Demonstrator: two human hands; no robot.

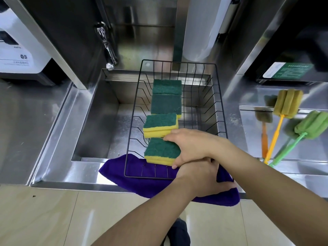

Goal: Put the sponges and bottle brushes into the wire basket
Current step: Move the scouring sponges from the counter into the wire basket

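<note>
A black wire basket (134,110) spans the sink, its near end on a purple cloth (124,176). Inside it, several green-topped yellow sponges lie in a row running front to back. My right hand (191,146) grips the nearest sponge (161,151) by its right side, low in the basket's front. My left hand (202,178) passes under my right forearm and clasps the basket's near right corner over the cloth. Two bottle brushes lie on the counter to the right: a yellow-handled brush (287,103) and a green brush (312,126). A duller orange-handled shape (264,128) beside them may be a reflection.
The steel sink (95,125) lies below the basket, with a chrome tap (106,45) at its back left. A white appliance (19,50) stands on the left counter. At the back right hangs a white roll (200,32), and a dark box with a green label (287,70) sits there.
</note>
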